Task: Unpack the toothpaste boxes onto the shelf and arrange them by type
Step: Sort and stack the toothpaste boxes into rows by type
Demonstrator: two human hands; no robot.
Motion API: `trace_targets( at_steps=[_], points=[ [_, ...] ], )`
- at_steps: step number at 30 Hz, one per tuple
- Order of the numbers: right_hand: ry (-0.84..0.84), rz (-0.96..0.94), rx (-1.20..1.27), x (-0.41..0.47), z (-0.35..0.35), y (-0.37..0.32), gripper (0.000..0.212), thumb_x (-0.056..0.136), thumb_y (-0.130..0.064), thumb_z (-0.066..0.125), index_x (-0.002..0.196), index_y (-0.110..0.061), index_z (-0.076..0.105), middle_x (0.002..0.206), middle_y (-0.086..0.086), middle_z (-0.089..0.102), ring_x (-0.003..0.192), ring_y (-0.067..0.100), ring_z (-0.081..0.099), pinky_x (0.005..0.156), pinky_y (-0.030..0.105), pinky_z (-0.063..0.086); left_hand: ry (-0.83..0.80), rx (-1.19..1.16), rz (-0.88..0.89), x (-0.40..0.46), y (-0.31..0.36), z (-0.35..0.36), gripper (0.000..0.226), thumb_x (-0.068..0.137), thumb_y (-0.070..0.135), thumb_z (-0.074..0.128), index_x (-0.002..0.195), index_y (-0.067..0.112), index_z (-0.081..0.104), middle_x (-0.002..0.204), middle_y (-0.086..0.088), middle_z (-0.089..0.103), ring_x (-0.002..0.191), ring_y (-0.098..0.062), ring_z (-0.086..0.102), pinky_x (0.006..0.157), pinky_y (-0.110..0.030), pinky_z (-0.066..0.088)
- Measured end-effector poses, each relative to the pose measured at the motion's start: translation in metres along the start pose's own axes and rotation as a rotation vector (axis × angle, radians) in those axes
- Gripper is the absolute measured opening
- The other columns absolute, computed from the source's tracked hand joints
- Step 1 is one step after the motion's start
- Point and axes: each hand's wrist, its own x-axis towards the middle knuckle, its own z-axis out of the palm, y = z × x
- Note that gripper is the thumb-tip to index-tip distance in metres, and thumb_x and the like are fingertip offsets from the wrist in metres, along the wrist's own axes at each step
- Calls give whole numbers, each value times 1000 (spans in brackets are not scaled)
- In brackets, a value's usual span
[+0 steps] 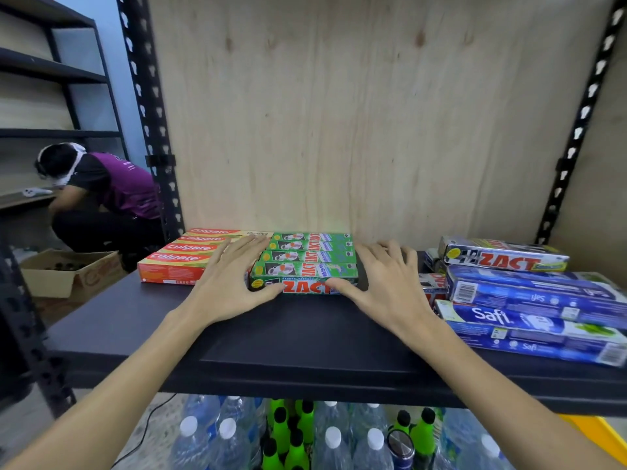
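Head view: green ZACT boxes (310,257) in a tidy block mid-shelf (305,337), touching the Colgate boxes (190,254). Left hand (225,278) and right hand (385,276) flat, fingers spread, bracketing the block's ends, thumbs on its front face. Best squared with even inward pressure, front edges flush, without nudging the Colgate row. Safi boxes (529,320) and dark ZACT box (502,257) on the right, unsorted.

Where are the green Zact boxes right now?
In the head view, the green Zact boxes sit mid-shelf between both hands, touching the red Colgate boxes on their left, with blue Safi boxes farther right.
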Motion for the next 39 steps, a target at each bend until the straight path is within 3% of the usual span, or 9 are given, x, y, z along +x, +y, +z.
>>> trace_targets(
  at_steps=[6,15,19,22,27,32,34,36,39],
  points=[
    [104,31,36,-18,-35,5,84,85,-82,36,131,-16,61,122,-1,68,112,24,51,87,41,37,35,-191,36,-3,57,0,84,81,76,60,151,38,35,152,16,42,142,-6,36,118,-38,31],
    [121,136,98,-30,-72,74,82,85,-78,45,136,-16,57,117,1,69,113,25,48,92,43,43,77,-346,13,44,135,15,82,79,77,59,148,38,38,139,25,52,135,-5,44,113,-40,38],
    [82,243,103,-26,-88,126,74,87,-73,53,138,-20,57,126,2,68,121,27,45,94,45,39,64,-379,57,73,166,29,70,87,62,65,146,28,47,142,15,54,130,-1,47,109,-29,39],
    [0,368,85,-17,-92,184,65,89,-67,55,138,-25,59,132,8,66,128,36,46,100,46,37,17,-444,55,101,189,47,60,89,54,67,139,24,55,136,13,58,121,1,53,102,-21,39],
    [-356,432,130,-10,-99,273,72,88,-59,66,148,-24,48,144,9,58,132,30,53,107,38,43,-146,-542,94,148,229,83,67,82,64,66,136,25,58,130,13,62,114,0,59,102,-29,50],
    [-394,361,264,-9,-87,313,38,84,-40,78,118,-26,69,105,1,75,99,20,71,93,41,54,-296,-579,97,173,247,110,59,82,48,77,134,23,62,118,11,66,107,-7,65,96,-28,54],
    [-387,351,313,-5,-84,315,37,81,-38,81,115,-28,68,105,-7,75,96,11,71,89,32,56,-276,-570,87,179,242,115,48,84,40,78,127,22,66,105,15,65,100,-6,65,90,-25,55],
    [-399,340,352,5,-82,312,39,79,-39,82,114,-28,68,105,-10,75,93,6,70,81,24,56,-267,-559,96,186,232,116,48,86,36,78,129,21,64,110,11,65,101,-5,63,88,-21,53],
    [-397,289,386,29,-73,300,46,73,-45,83,112,-24,68,101,-9,74,93,9,71,82,26,57,-253,-566,82,193,207,111,50,87,29,78,133,22,60,117,5,64,104,-7,62,85,-14,51]
  ],
)
